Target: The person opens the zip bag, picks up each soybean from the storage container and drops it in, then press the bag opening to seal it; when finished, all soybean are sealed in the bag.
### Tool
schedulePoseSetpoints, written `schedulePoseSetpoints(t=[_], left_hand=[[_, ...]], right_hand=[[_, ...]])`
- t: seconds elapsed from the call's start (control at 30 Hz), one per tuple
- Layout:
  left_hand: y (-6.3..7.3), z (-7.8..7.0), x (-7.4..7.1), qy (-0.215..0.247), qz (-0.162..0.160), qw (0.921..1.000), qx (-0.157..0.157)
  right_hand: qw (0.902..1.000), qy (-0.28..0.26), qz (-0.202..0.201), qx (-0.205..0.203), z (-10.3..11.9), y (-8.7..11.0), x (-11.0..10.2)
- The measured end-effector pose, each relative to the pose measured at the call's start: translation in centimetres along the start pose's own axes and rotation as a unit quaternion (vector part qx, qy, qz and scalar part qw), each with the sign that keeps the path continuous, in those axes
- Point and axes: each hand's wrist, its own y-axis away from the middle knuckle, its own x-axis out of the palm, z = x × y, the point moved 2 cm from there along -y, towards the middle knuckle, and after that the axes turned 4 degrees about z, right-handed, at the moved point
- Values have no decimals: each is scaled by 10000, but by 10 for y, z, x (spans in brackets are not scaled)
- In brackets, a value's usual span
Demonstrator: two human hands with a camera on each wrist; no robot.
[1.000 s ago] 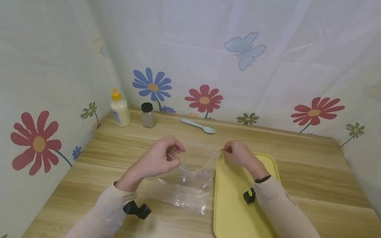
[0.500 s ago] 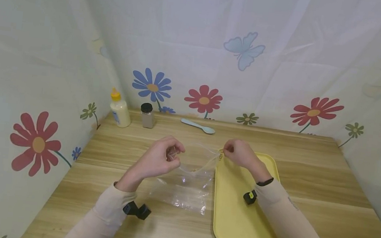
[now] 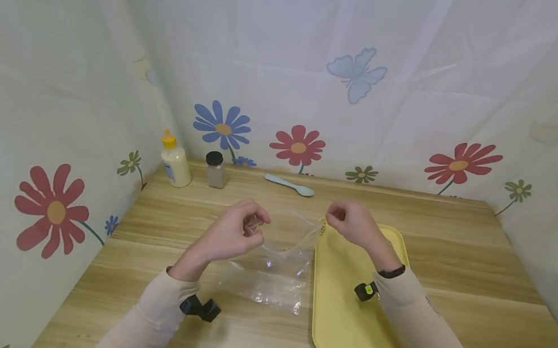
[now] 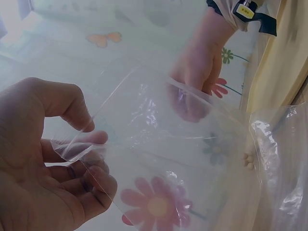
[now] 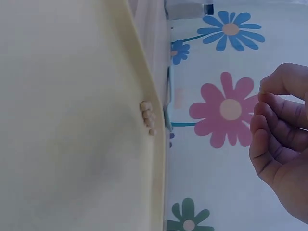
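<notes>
My left hand (image 3: 232, 231) holds the rim of a clear plastic zip bag (image 3: 268, 280), its mouth spread to the right. In the left wrist view, thumb and fingers (image 4: 86, 192) bend round the bag's edge. My right hand (image 3: 355, 224) is above the far left corner of a yellow tray (image 3: 355, 318), just past the bag's right end. Its fingers (image 5: 269, 130) are curled, thumb and forefinger tips together; nothing visible shows between them. Several small beige beads (image 5: 147, 117) lie by the tray's rim. Through the bag, more small beads (image 4: 248, 161) show; whether they are inside it is unclear.
At the back left stand a bottle with a yellow cap (image 3: 176, 163) and a small black-lidded jar (image 3: 215, 172). A pale blue spoon (image 3: 289, 185) lies near the table's back edge. Flowered cloth (image 3: 288, 84) closes off the back and sides.
My right hand has risen slightly up and away from the tray's corner. The left hand and the bag have stayed in place.
</notes>
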Motion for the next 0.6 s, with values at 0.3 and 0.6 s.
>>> schedulePoseSetpoints(t=[0.3,0.6], left_hand=[[0,-1,-1,-15,-15,10000,16],[0,2,0,18,1,10000,59]], right_hand=[[9986,-196,-379,-316,18,5,-9],[9934,-158,-846,-761,34,8,-16]])
